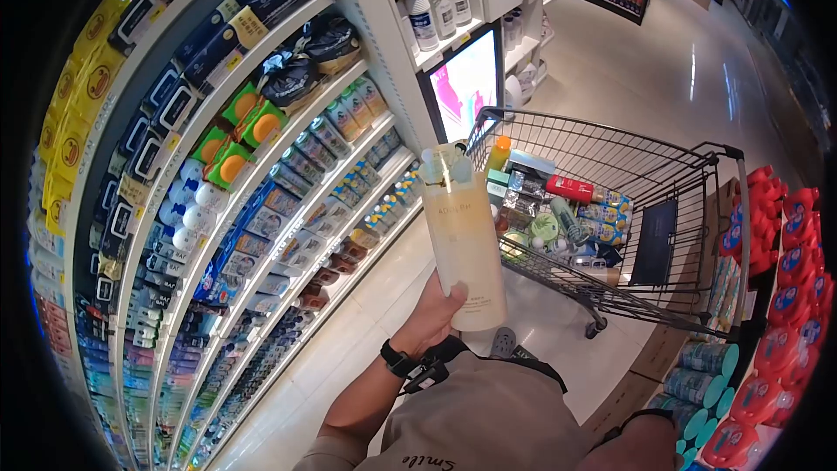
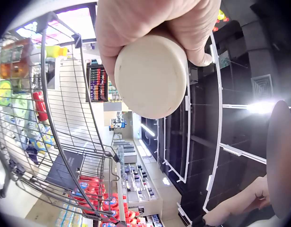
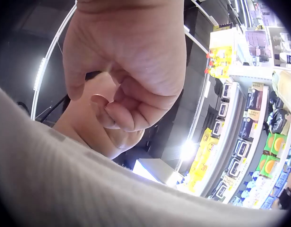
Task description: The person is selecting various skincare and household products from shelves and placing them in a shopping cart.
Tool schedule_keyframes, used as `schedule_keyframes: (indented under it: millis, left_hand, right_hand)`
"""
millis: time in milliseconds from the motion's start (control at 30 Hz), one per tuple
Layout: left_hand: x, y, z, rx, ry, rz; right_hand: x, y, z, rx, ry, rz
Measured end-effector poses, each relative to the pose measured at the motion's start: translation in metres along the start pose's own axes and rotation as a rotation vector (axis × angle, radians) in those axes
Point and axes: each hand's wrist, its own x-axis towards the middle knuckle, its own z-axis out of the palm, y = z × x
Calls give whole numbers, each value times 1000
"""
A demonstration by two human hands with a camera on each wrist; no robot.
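Note:
My left hand (image 1: pixel 433 311) grips a tall, pale cream bottle (image 1: pixel 466 249) near its base and holds it upright in front of the cart. Lettering runs across the bottle's front, and a clear cap covers its top. The left wrist view looks at the bottle's round underside (image 2: pixel 151 78), with fingers (image 2: pixel 131 21) wrapped around it. My right hand (image 3: pixel 126 71) is raised close to the head, its fingers loosely curled and nothing held in them. In the left wrist view this right hand (image 2: pixel 242 201) shows beside the blurred head. The head view leaves it out.
A wire shopping cart (image 1: pixel 645 183) loaded with packets and bottles stands just beyond the bottle. Tall shelves (image 1: pixel 288 201) of packaged goods line the left. Red bottles (image 1: pixel 785 323) and teal-lidded tubs (image 1: pixel 697 384) are stacked at right. A lit screen (image 1: pixel 462 87) stands at the shelf end.

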Motion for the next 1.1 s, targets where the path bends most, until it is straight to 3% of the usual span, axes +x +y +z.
schedule_keyframes:
  millis: [100,167,233,333,367,400,467,533,600,733,867,1000,1033,1067,1100]
  left_hand:
    - [17,1,-11,-12,-71,40]
    - [22,4,-21,3,39,-44]
    - [30,12,-36,-43,4,-58]
    - [43,32,-57,-75,-9,-73]
    - [47,40,-66,-57,9,-76]
    - [49,46,-79,-62,9,-73]
    - [52,57,-108,-164,-21,-148]
    - [48,71,-124,-139,78,-154]
    - [46,83,-149,-152,56,-86]
    - [41,103,-185,-145,3,-38]
    - [33,110,-206,-134,-25,16]
    - [8,113,-210,-168,23,-5]
    - [0,107,-209,-152,41,36]
    - [-11,107,-208,-149,53,45]
    - [-23,115,-202,-128,41,57]
  right_hand:
    - [7,4,-12,-22,20,22]
    - [12,8,-28,-56,-27,77]
    - [7,20,-44,-91,-74,132]
    - [-23,60,-81,-458,443,339]
    - [-21,53,-109,-592,493,745]
    - [-56,81,-136,-896,663,884]
    - [-120,134,-177,-1570,821,966]
    - [-219,153,-191,-1788,694,1221]
    - [-256,160,-188,-1721,589,1724]
    - [-247,171,-188,-1788,647,1884]
    - [-241,169,-198,-1661,554,2004]
    - [-245,166,-189,-1626,579,1943]
    - [-255,164,-191,-1606,509,2023]
    - [-251,160,-186,-1546,553,1861]
    - [-251,160,-187,-1472,567,1835]
